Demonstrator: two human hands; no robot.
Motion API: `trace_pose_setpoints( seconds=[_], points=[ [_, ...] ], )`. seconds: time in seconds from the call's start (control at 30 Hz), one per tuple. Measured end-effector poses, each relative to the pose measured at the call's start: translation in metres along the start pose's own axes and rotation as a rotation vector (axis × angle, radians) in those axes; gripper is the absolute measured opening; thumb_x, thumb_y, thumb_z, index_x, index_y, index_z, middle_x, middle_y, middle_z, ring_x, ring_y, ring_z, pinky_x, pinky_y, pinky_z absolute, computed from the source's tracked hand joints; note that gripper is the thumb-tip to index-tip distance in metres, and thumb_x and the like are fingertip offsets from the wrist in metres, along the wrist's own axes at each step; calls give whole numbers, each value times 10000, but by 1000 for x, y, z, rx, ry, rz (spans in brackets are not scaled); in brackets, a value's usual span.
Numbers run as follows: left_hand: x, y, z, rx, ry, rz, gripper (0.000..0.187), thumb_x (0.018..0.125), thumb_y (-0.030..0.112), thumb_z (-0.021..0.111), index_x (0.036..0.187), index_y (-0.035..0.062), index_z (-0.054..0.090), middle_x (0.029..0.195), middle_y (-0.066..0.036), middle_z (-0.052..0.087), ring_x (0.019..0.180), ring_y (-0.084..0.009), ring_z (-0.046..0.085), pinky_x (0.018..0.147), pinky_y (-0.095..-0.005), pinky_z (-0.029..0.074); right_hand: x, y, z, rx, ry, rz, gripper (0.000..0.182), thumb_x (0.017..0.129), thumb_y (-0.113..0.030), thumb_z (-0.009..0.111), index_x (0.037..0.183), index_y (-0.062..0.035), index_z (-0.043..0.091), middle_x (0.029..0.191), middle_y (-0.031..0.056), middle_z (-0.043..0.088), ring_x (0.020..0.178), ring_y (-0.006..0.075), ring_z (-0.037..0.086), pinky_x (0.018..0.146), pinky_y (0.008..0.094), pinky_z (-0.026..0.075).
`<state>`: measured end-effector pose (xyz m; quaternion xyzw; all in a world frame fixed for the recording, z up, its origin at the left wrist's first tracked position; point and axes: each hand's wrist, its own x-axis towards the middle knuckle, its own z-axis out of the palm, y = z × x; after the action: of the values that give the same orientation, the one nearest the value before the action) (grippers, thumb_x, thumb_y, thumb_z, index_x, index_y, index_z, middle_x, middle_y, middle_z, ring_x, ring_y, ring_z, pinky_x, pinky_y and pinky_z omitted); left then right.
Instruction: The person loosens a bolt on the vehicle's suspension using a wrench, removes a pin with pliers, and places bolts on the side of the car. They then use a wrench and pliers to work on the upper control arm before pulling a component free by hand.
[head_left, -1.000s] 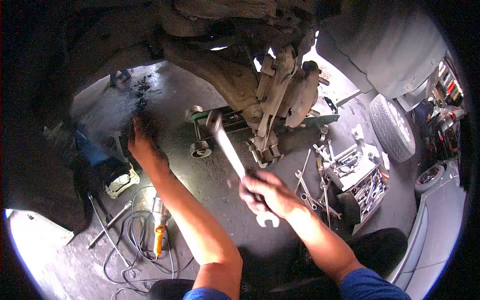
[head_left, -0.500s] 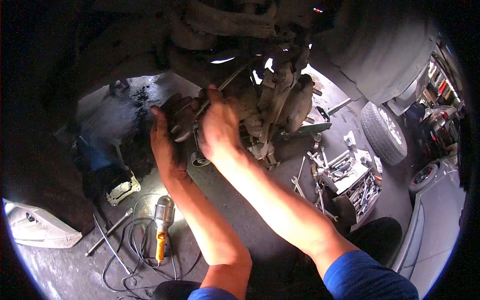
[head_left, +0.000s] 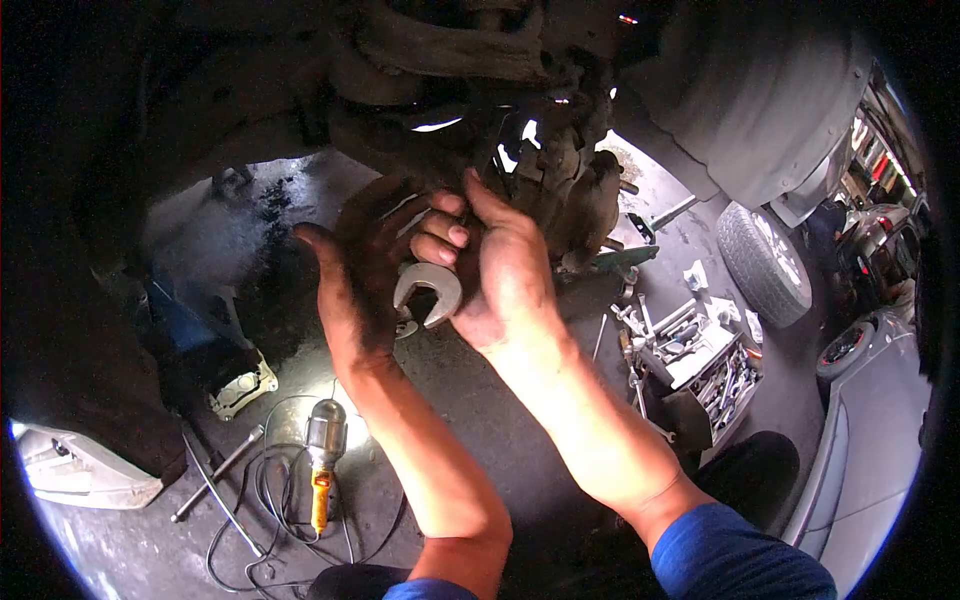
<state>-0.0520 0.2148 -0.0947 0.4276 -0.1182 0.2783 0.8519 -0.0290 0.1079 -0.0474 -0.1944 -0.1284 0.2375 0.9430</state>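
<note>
An open-ended wrench [head_left: 430, 292] is in my right hand [head_left: 505, 265], with its wide jaw showing below the curled fingers. The rest of the wrench is hidden. Close by on the left, my left hand [head_left: 352, 290] is raised with its thumb apart and its darkened fingers stretched toward the right hand. Shadow covers part of those fingers, and nothing can be made out in them. Just above and behind both hands are dark, dirty car suspension parts [head_left: 575, 190].
A lit work lamp [head_left: 326, 430] with a looped cable lies on the floor, beside a metal bar [head_left: 218, 474]. At the right are a toolbox [head_left: 690, 410] full of wrenches, a removed wheel [head_left: 765, 265] and a grey car [head_left: 865, 430]. The wheel arch liner [head_left: 760, 120] hangs above.
My right hand has moved right and turned, so the wrench's jaw now shows below its fingers. My left hand has shifted slightly, its fingers stretching toward the right hand.
</note>
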Motion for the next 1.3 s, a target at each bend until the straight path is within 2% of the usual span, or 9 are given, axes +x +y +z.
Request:
trace_pose_setpoints(
  seconds=[0.23, 0.5, 0.63, 0.77, 0.83, 1.0, 1.17, 1.23, 1.3],
  points=[
    [-5, 5, 38, -172, -51, 216, 1051, 867, 804, 160, 1304, -98, 478, 1272, -254, 557, 1177, -317, 540, 1016, -358, 390, -9, -8, 13, 10, -8, 86, 300, 1057, -318, 340, 965, -86, 508, 735, -26, 427, 600, 83, 387, 573, 240, 372],
    [-13, 13, 54, -140, -132, 212, 945, 944, 702, 183, 1027, -131, 622, 700, -123, 621, 606, -160, 540, 570, -190, 377, -7, -13, 21, -153, 173, 53, 427, 1037, -404, 373, 750, -110, 492, 595, -4, 399, 482, 118, 390, 425, 270, 381],
    [-26, 18, 83, -42, 192, 175, 875, 966, 652, 204, 876, -103, 638, 659, -137, 604, 609, -201, 544, 600, -243, 409, -7, -19, 23, -191, 135, 122, 435, 1039, -389, 338, 761, -108, 519, 595, 21, 482, 488, 139, 464, 425, 294, 418],
    [-35, 11, 84, -167, 424, 282, 618, 957, 476, 458, 1264, -57, 513, 1230, -215, 587, 1133, -355, 574, 993, -489, 472, -19, -22, -3, -196, -4, 65, 431, 1029, -374, 334, 948, -54, 611, 864, 129, 652, 797, 231, 642, 708, 372, 538],
    [-35, 5, 94, 25, 444, 346, 675, 937, 515, 420, 1236, -82, 519, 1267, -271, 534, 1222, -412, 491, 1068, -561, 357, -52, -39, -36, -963, -97, -296, 468, 1016, -379, 371, 1194, -5, 589, 1209, 221, 613, 1143, 295, 580, 981, 407, 447],
    [-26, -3, 68, -241, 154, 472, 587, 833, 266, 602, 1289, -46, 403, 1276, -258, 468, 1346, -433, 297, 1153, -628, 115, -123, -123, -177, -1016, -729, 631, 450, 955, -398, 575, 1163, -7, 657, 1085, 134, 700, 1024, 145, 615, 911, 310, 467],
    [-22, -15, 52, -669, -45, 367, 460, 864, 229, 539, 1216, -52, 442, 1171, -242, 487, 1234, -410, 363, 1083, -610, 204, -193, -218, -358, -1800, 328, 799, 627, 812, -631, 623, 1086, -73, 705, 1115, 150, 685, 992, 264, 661, 868, 377, 505],
    [-23, -17, 50, -740, -90, 343, 414, 877, 213, 514, 1187, -54, 458, 1128, -235, 494, 1189, -401, 390, 1056, -603, 240, -232, -257, -438, -1782, 1164, 571, 427, 888, -412, 603, 1081, -42, 694, 1119, 180, 674, 977, 342, 671, 827, 402, 540],
    [-24, -17, 49, -808, -141, 320, 371, 889, 198, 488, 1159, -56, 473, 1086, -228, 501, 1144, -391, 417, 1028, -596, 275, -263, -255, -451, -1956, 1281, 555, 411, 868, -351, 602, 1080, -8, 681, 1119, 216, 663, 1011, 377, 653, 853, 429, 533]
  ],
)
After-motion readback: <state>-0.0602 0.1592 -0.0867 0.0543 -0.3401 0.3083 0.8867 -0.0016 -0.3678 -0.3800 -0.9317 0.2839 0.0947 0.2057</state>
